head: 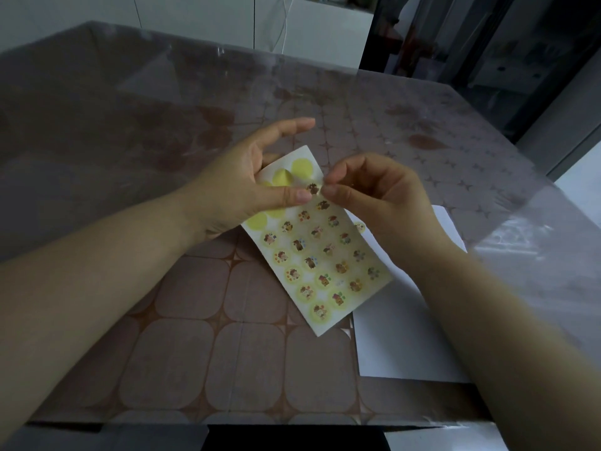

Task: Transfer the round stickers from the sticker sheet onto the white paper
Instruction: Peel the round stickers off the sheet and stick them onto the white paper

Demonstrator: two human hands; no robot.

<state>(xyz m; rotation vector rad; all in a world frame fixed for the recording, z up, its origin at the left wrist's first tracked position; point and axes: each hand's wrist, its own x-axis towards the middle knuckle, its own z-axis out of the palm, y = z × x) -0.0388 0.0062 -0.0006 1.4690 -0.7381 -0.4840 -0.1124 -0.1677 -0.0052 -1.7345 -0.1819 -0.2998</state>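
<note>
Partly bare, the sticker sheet (325, 271) has one round sticker (313, 188) pinched.

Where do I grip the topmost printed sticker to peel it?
Pinch the right rim of the round sticker, coming from the right, as the right hand does: it lies flat, so only an edge gives purchase, and the left hand holds the sticker sheet at its left.

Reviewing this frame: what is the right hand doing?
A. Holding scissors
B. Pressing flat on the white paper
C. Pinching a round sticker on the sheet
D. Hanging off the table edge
C: the right hand pinches a round sticker between thumb and forefinger, on the sticker sheet that the left hand grips.
</note>
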